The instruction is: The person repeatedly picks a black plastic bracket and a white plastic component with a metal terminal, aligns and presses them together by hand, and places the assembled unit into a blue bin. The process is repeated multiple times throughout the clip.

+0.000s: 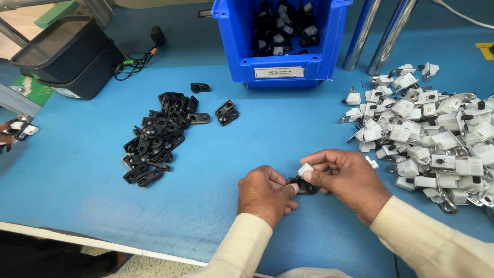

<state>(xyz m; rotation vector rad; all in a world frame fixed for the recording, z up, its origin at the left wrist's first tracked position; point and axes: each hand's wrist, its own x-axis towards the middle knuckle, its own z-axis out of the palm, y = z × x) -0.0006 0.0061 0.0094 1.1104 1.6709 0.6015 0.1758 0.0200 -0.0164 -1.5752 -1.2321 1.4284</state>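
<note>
My left hand (265, 194) and my right hand (347, 177) meet low over the blue table (77, 170). Between them they hold a small black plastic plate (304, 187), which my left fingers pinch at its left end. My right thumb and fingers hold a small white plastic block (305, 169) pressed onto the top of the black plate. A heap of black plates (157, 138) lies to the left of my hands. A large heap of white blocks with metal parts (429, 131) lies to the right.
A blue bin (282, 51) with black-and-white parts stands at the back centre. Stacked black trays (64, 54) sit at the back left beside a cable. Two metal posts (383, 33) rise at the back right. Another person's hand (7, 135) shows at the left edge.
</note>
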